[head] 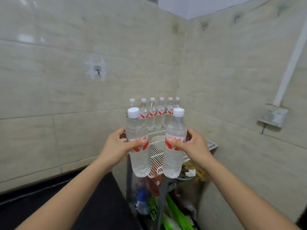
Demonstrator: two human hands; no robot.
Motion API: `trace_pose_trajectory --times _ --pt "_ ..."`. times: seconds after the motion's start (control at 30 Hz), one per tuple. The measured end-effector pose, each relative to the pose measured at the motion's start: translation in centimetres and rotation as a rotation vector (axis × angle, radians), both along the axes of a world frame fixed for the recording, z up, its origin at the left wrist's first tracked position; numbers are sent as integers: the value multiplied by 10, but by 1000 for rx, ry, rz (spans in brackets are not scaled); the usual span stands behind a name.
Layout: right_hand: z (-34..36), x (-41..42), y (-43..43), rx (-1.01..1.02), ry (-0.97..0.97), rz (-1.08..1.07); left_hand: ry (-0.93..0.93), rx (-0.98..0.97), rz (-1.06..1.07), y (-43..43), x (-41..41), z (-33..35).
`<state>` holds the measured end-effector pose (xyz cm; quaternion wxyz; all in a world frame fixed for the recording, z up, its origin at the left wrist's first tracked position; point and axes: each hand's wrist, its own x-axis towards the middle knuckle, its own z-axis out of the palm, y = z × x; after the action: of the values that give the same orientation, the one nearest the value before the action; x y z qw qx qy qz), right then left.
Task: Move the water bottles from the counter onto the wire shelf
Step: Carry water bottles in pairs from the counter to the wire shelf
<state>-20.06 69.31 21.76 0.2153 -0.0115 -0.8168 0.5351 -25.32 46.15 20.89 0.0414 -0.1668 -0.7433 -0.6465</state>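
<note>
I hold two clear water bottles with white caps and red-and-white labels upright in the air in front of the wire shelf (157, 143). My left hand (118, 146) grips the left bottle (138, 156) around its label. My right hand (193, 146) grips the right bottle (174, 156) the same way. Both bottles hang over the near edge of the white wire shelf top. At the back of that shelf, against the wall corner, stands a row of several matching bottles (157, 113).
A black counter (93, 201) runs along the lower left, ending beside the shelf. Below the wire top, lower shelves hold bags and packets, some green (172, 211). Tiled walls meet in a corner behind the shelf. A wall box (274, 117) with a white conduit sits at the right.
</note>
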Motion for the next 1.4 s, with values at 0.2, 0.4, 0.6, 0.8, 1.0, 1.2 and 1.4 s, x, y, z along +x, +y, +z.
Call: trace_pose_trajectory --times 0.2,0.4,0.6,0.8,1.0,1.2,1.4 --pt "21 -85 91 -5 18 -96 44 34 -64 96 -83 27" --pt "23 -165 174 -48 -15 -67 -38 33 -56 186 -159 16" --pt "9 -251 242 -42 -46 14 -37 33 21 269 -240 -4" --pt "-5 -326 290 -20 -84 131 -55 75 107 325 -309 -20" --pt "-24 -389 317 -40 -118 193 -98 130 168 349 -349 -41" --pt "-39 -428 330 -80 -163 277 -121 152 159 356 -378 -53" --pt "-43 -445 337 -102 -233 400 -117 95 76 363 -396 -53"
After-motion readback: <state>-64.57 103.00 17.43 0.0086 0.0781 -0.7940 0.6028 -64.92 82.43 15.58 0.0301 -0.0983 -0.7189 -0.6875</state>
